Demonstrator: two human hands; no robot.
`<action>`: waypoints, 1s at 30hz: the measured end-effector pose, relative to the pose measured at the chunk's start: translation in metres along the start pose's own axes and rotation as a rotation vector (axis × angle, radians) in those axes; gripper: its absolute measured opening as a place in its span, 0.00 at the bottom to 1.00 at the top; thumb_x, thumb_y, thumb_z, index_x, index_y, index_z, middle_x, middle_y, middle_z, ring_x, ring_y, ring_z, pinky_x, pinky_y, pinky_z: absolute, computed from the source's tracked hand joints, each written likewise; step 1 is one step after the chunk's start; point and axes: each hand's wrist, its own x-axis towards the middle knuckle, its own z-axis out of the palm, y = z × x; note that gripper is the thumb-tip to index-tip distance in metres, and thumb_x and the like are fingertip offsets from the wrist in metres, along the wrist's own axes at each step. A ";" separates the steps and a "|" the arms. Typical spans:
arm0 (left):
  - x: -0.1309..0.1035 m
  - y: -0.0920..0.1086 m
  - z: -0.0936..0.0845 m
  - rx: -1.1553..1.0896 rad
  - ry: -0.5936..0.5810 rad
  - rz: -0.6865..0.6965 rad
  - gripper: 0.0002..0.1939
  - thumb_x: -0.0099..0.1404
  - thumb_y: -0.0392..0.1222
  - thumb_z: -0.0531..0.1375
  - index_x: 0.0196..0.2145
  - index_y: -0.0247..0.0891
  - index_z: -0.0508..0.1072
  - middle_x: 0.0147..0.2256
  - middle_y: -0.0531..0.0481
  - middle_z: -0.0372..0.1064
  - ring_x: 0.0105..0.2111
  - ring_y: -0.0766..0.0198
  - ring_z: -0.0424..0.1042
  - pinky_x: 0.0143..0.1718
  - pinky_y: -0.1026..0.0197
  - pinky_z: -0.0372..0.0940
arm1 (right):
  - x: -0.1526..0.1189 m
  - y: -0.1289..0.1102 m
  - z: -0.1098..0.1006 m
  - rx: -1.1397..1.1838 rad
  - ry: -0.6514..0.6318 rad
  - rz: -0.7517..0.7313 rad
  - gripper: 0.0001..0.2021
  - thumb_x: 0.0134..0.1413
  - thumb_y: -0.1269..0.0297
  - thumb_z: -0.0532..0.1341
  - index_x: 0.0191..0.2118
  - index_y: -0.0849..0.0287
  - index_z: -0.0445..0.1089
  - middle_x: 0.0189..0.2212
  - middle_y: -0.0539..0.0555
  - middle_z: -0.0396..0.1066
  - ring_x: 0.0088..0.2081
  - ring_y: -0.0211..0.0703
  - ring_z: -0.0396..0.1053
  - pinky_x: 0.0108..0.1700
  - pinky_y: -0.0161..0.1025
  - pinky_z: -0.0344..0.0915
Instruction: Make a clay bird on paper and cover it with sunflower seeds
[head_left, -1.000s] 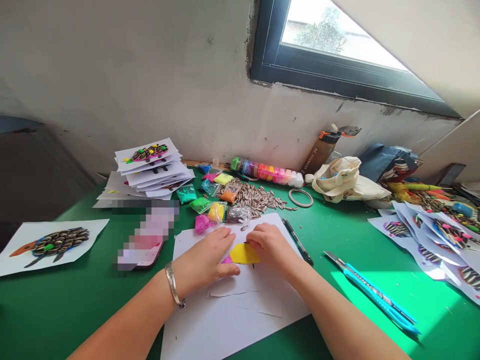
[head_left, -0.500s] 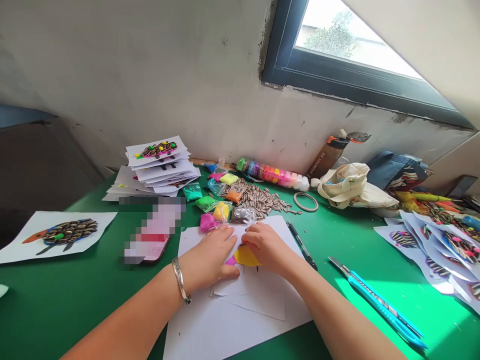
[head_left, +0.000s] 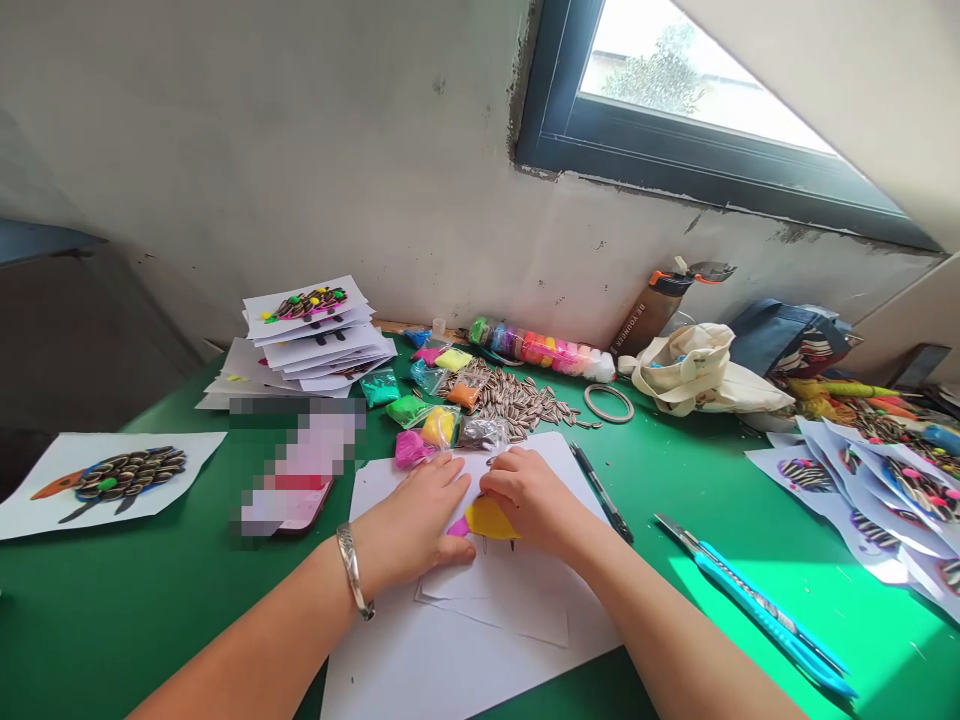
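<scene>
My left hand [head_left: 424, 510] lies flat on the white paper [head_left: 495, 590], fingers stretched out and thumb beside a small pink patch [head_left: 458, 527] that looks like modelling clay. Against the pink sits a flat yellow clay shape [head_left: 491, 520], with thin dark strokes below it. Over the yellow shape's upper right side, my right hand [head_left: 532, 495] has its fingers curled and pressed together. Its fingertips hide whatever is between them. A larger white sheet [head_left: 390, 650] lies underneath.
Bags of coloured clay [head_left: 439, 425] and a pile of sunflower seeds [head_left: 517, 400] lie beyond my hands. To the right are a black pen [head_left: 602, 490] and a blue utility knife [head_left: 757, 600], blade out. Stacked pictures [head_left: 322, 350] and a phone [head_left: 307, 490] are at left.
The view has shifted slightly. Both hands stay in nearly the same place on the paper, and nothing is visibly picked up or let go.
</scene>
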 end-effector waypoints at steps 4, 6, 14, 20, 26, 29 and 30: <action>0.000 0.000 0.000 0.006 -0.021 -0.031 0.31 0.57 0.51 0.64 0.55 0.36 0.65 0.63 0.37 0.54 0.65 0.44 0.46 0.63 0.44 0.48 | -0.004 0.002 0.000 0.003 0.022 0.040 0.10 0.56 0.76 0.58 0.33 0.56 0.75 0.29 0.51 0.70 0.35 0.40 0.62 0.37 0.36 0.54; -0.001 0.001 0.000 0.019 -0.042 -0.043 0.33 0.58 0.51 0.64 0.57 0.35 0.64 0.64 0.36 0.52 0.65 0.44 0.44 0.63 0.45 0.47 | -0.006 0.002 0.000 0.012 0.028 0.036 0.10 0.56 0.76 0.59 0.33 0.56 0.75 0.30 0.51 0.71 0.35 0.40 0.62 0.37 0.36 0.54; 0.000 0.002 -0.001 0.051 -0.039 -0.040 0.32 0.58 0.51 0.64 0.56 0.35 0.64 0.64 0.37 0.52 0.65 0.45 0.45 0.63 0.45 0.48 | -0.007 0.003 0.005 0.031 0.058 0.041 0.10 0.55 0.77 0.59 0.33 0.56 0.75 0.30 0.52 0.71 0.35 0.41 0.63 0.37 0.36 0.54; 0.001 0.002 0.000 0.050 -0.018 -0.018 0.30 0.57 0.50 0.65 0.55 0.34 0.66 0.62 0.37 0.55 0.64 0.46 0.47 0.63 0.46 0.48 | -0.001 0.000 0.004 -0.025 0.038 0.043 0.09 0.57 0.75 0.58 0.32 0.57 0.74 0.28 0.53 0.70 0.33 0.41 0.61 0.36 0.37 0.54; 0.000 0.002 -0.001 0.050 -0.007 -0.005 0.29 0.57 0.49 0.65 0.53 0.34 0.67 0.60 0.37 0.57 0.64 0.45 0.49 0.63 0.46 0.50 | -0.001 -0.002 0.001 -0.025 0.007 0.030 0.09 0.55 0.76 0.59 0.33 0.57 0.74 0.30 0.52 0.70 0.34 0.41 0.62 0.37 0.37 0.54; 0.000 0.001 0.000 0.041 0.003 0.005 0.26 0.57 0.49 0.65 0.51 0.36 0.68 0.59 0.38 0.58 0.63 0.44 0.50 0.62 0.45 0.50 | -0.001 -0.001 0.003 -0.025 0.010 0.031 0.09 0.55 0.76 0.59 0.32 0.57 0.74 0.29 0.52 0.70 0.34 0.41 0.62 0.36 0.37 0.53; 0.000 0.001 0.000 0.040 0.004 0.006 0.26 0.57 0.49 0.65 0.51 0.36 0.68 0.59 0.39 0.58 0.63 0.44 0.50 0.62 0.45 0.50 | -0.001 -0.001 0.003 -0.022 0.008 0.012 0.08 0.55 0.76 0.59 0.32 0.57 0.74 0.29 0.52 0.70 0.34 0.41 0.61 0.36 0.37 0.53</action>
